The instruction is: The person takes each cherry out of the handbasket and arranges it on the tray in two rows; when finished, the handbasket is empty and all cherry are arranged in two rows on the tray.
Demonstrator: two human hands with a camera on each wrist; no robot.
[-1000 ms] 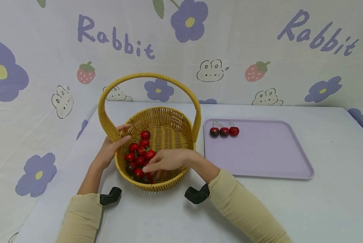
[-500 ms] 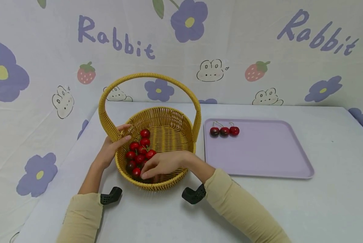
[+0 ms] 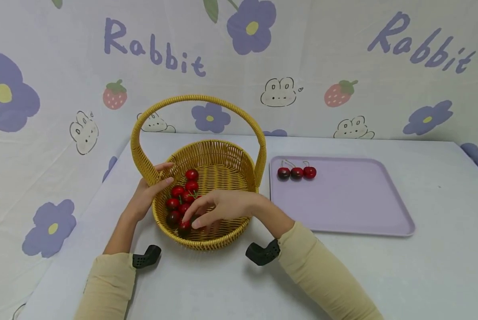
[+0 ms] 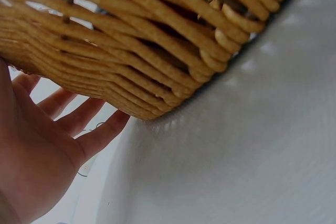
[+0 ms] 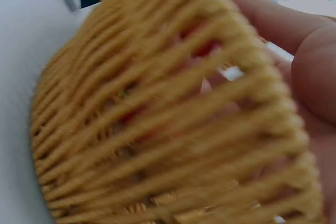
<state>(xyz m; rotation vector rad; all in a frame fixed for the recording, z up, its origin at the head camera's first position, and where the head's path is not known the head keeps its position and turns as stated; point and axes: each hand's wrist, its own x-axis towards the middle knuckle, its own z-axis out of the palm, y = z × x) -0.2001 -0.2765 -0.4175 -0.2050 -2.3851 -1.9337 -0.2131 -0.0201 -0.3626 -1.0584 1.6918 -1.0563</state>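
A yellow woven basket (image 3: 213, 245) with a tall arched handle stands on the table, several dark red cherries (image 3: 177, 191) piled in its left half. My left hand (image 3: 145, 193) holds its left side at the foot of the handle, thumb over the rim; in the left wrist view the other fingers (image 4: 102, 132) lie against the outer wall. My right hand (image 3: 227, 205) reaches inside over the front rim. Its thumb and index finger stand apart, tips right at a dark cherry (image 3: 184, 229); I cannot tell whether they pinch it. In the right wrist view, blurred basket weave (image 5: 173, 129) covers most of this.
To the right of the basket lies a lilac tray (image 3: 343, 200). Three stemmed cherries (image 3: 296, 173) sit in a row in its back left corner. A printed cloth (image 3: 231, 75) hangs behind the white table (image 3: 207, 289).
The right thumb and index finger, close together half a second ago, have spread apart. That hand has shifted slightly up and right. My left hand keeps its place on the basket.
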